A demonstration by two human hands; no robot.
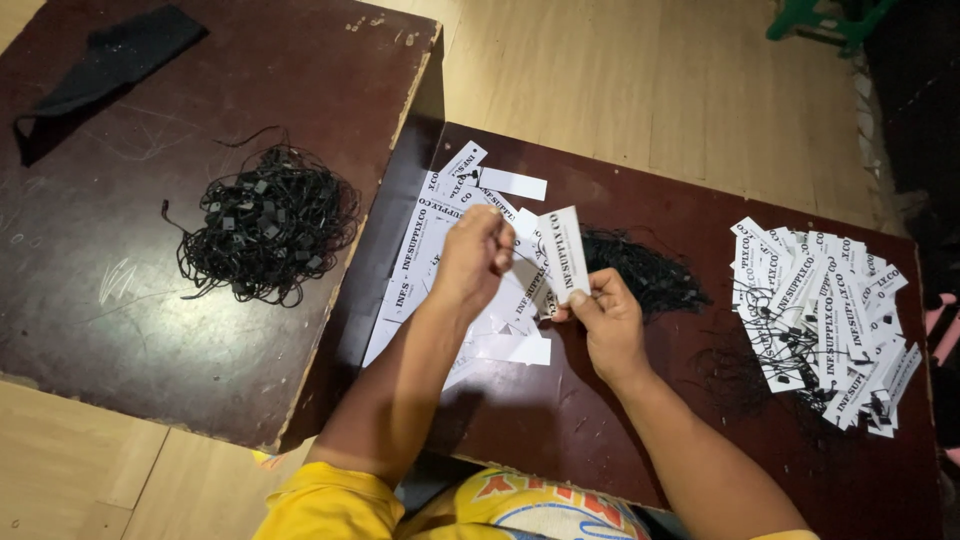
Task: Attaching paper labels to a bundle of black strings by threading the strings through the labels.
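Observation:
My right hand [607,318] pinches the lower end of a white printed paper tag [564,250], holding it upright over the dark brown table [620,420]. My left hand [474,252] is closed beside the tag, fingertips pinched on what looks like a thin black string, hard to make out. Under both hands lies a loose spread of white tags [430,225]. Behind the held tag sits a small heap of black strings [645,268].
A pile of tags with strings attached [825,320] lies at the right end of the table. A second dark table [120,300] to the left carries a large tangle of black strings [268,225] and a black cloth [110,55]. Wooden floor surrounds both.

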